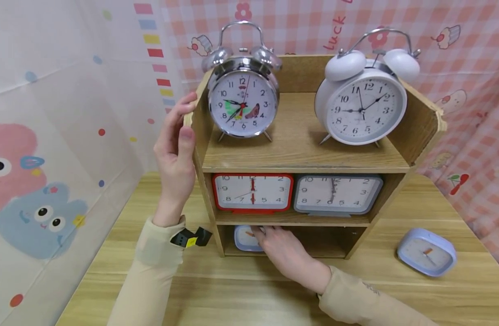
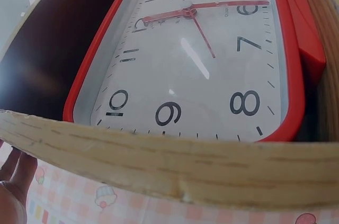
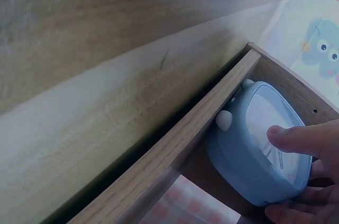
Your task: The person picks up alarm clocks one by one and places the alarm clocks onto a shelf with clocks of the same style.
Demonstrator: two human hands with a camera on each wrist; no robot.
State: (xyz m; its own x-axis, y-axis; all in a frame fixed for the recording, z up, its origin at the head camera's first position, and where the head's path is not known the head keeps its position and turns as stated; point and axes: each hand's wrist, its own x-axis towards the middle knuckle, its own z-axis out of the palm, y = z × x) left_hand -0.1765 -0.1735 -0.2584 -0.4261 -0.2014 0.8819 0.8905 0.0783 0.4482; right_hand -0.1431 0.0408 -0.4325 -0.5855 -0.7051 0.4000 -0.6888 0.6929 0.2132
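My right hand (image 1: 287, 253) reaches into the bottom compartment of a small wooden shelf (image 1: 306, 170). It grips a light blue alarm clock (image 3: 249, 150), thumb on the clock's face and other fingers around its side. The clock stands at the compartment's left end, with small round white feet against the board. My left hand (image 1: 176, 149) rests against the shelf's left side panel, its thumb by the front edge. Directly above the blue clock, a red-framed clock (image 1: 253, 192) sits in the middle compartment, close up in the left wrist view.
Beside the red clock stands a grey-framed clock (image 1: 338, 194). On top are a silver twin-bell clock (image 1: 244, 104) and a white twin-bell clock (image 1: 361, 108). A lavender-blue clock (image 1: 426, 252) lies on the wooden table (image 1: 216, 294), right of the shelf. Patterned cloth hangs behind and left.
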